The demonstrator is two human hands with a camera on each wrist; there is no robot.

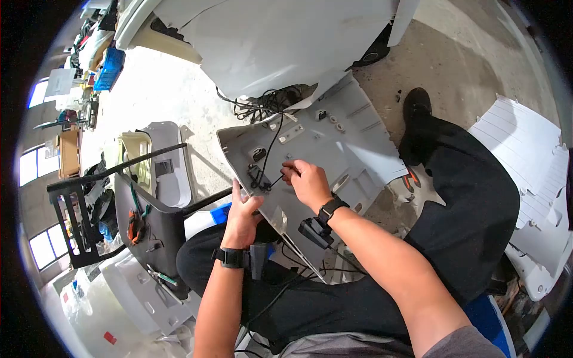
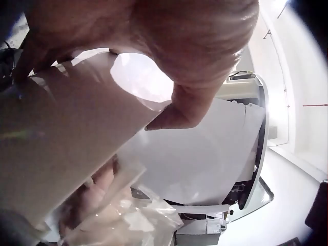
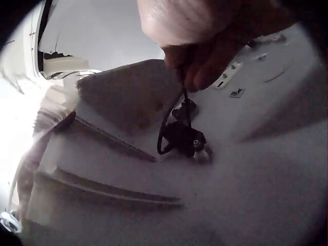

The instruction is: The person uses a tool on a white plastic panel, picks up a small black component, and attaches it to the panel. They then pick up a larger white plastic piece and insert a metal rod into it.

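A large grey plastic panel (image 1: pixel 364 140) leans across the person's lap, its inner side facing up. At its left edge the left hand (image 1: pixel 242 218) grips the rim; the left wrist view has the thumb (image 2: pixel 179 115) over the edge. A small black part (image 1: pixel 258 177) is fitted on the panel's inner face. From that part rises a thin black cable (image 3: pixel 187 105). The right hand (image 1: pixel 309 185) pinches this cable just above the part, with its fingertips curled together. A longer black wire (image 1: pixel 276 140) runs from the part to a tangled wire bundle (image 1: pixel 268 104).
A big white panelled body (image 1: pixel 286 42) stands ahead. To the left, a dark bin (image 1: pixel 152 221) carries orange-handled pliers (image 1: pixel 136 227). Orange-handled pliers (image 1: pixel 410 179) lie on the floor by the right foot. Broken white panels (image 1: pixel 525 149) are at the right.
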